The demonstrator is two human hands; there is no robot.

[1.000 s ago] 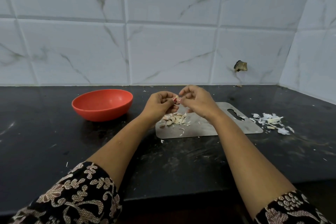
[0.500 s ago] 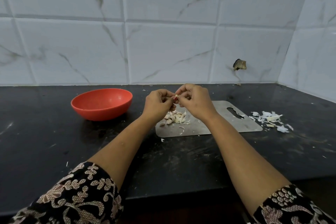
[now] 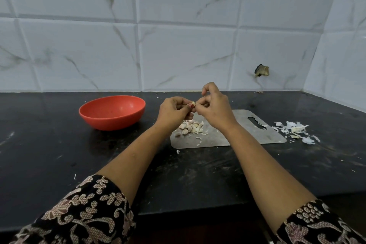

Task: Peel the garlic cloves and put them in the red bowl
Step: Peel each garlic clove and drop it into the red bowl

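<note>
We are pinching garlic clove (image 3: 193, 103) between both grips, held up in air. Left grip (image 3: 174, 112) is curling fingers round clove from left; right grip (image 3: 213, 108) is nipping its right end, index finger raised. Clove is hovering just above pile of cloves (image 3: 191, 127) on steel board (image 3: 247, 132). Red bowl (image 3: 112, 112) is sitting on tabletop (image 3: 59, 154), left of grips, apart. Loose peels (image 3: 295, 129) are lying right of board.

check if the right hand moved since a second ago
Yes, slightly upward: the right hand now overlaps the wall tiles above the back edge of the counter; a second ago it just reached that edge.
</note>
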